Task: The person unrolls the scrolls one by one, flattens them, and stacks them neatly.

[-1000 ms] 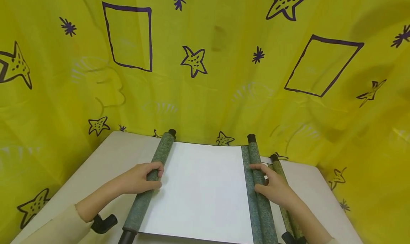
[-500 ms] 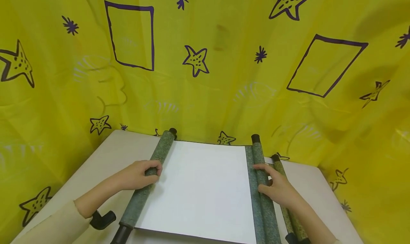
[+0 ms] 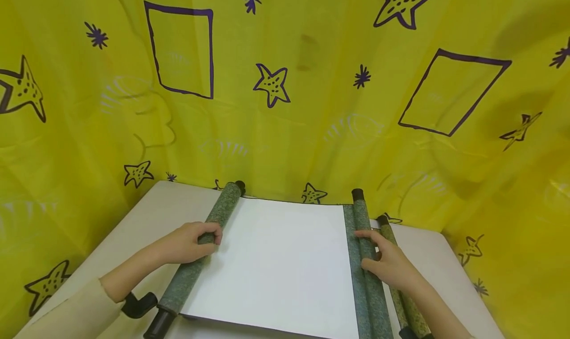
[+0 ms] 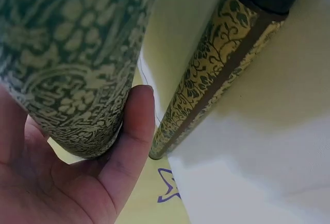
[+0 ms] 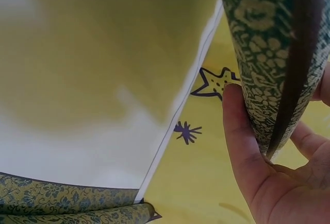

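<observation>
A blank white scroll (image 3: pixel 276 265) is spread between two green patterned rolls. My left hand (image 3: pixel 193 242) grips the left roll (image 3: pixel 184 284), fingers curled over it and thumb on its near side. Round the right roll (image 3: pixel 362 220), my right hand (image 3: pixel 385 260) curls its index finger and thumb. A green fabric strip (image 3: pixel 352 260) borders the sheet there. Close up in the left wrist view, finger and thumb lie around a floral green roll (image 4: pixel 77 64). The right wrist view has a similar roll (image 5: pixel 268 54) with a dark lengthwise band between thumb and fingers.
A second, gold-green scroll (image 3: pixel 389 235) with dark ends lies right of my right hand. The pale table (image 3: pixel 156 205) backs onto a yellow curtain (image 3: pixel 311 141) printed with stars and frames. A black bent piece (image 3: pixel 139 305) sits under the left wrist.
My left hand and the left roll have moved left and a little nearer. The right hand and its roll have shifted slightly right in view. More white sheet shows between the rolls.
</observation>
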Demonstrator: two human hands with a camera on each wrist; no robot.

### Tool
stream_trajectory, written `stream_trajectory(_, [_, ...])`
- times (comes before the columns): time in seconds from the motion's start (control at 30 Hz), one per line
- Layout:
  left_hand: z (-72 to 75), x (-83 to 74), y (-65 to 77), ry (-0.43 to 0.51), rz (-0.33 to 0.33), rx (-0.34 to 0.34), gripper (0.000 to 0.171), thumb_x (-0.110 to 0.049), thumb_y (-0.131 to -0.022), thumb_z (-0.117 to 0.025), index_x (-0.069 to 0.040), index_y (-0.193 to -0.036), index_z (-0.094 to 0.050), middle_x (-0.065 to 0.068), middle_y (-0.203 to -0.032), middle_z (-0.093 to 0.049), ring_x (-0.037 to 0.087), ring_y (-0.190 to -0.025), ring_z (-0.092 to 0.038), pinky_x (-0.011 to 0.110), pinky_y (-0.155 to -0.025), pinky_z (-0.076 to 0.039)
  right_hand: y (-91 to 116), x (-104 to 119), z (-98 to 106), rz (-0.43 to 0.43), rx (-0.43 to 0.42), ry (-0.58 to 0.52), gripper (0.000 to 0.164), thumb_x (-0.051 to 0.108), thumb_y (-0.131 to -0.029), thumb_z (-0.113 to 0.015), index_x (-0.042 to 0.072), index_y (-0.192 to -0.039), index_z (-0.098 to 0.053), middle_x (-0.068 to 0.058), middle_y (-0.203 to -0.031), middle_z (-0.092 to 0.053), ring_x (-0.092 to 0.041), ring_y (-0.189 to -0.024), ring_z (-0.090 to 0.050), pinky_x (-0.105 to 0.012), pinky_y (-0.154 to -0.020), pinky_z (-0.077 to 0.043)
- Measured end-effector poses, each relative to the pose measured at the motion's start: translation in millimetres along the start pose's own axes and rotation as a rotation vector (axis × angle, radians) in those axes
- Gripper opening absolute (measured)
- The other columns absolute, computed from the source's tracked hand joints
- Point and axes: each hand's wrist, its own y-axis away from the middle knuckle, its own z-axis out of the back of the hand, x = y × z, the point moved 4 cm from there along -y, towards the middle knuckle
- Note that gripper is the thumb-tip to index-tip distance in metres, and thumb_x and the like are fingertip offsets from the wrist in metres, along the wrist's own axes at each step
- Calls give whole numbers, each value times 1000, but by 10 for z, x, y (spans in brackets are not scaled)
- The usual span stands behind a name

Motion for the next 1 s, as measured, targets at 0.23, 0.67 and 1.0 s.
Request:
stream_trajectory(0.23, [27,34,25,-54,-29,-38,25,-16,-85,-75,-19,-93,-51,-6,-80,-49,7,-63,-37,26,-63,-34,29,-3,19,-22,-3,5,63,6,-89,-64,24,-146,-45,-16,-119,-58,-12,-51,-37,-29,-46,-39])
stream_trajectory(0.67, [62,60,40,-40,29,-10,10,-15,-91,-68,-19,-97,-61,-4,-75,-48,7,-56,-36,27,-58,-36,55,-20,59,-53,12,24,66,9,-88,-66,28,-147,-43,-11,-83,-54,-12,-50,-33,-30,-48,-38])
stream_trajectory(1.0, [95,155,65,-76,52,-79,28,-6,-80,-71,-22,-94,-53,-3,-76,-47,8,-57,-34,26,-57,-34,71,-68,96,-84,14,28,64,8,-90,-64,30,-146,-43,-7,-70,-45,-12,-45,-30,-30,-46,-40])
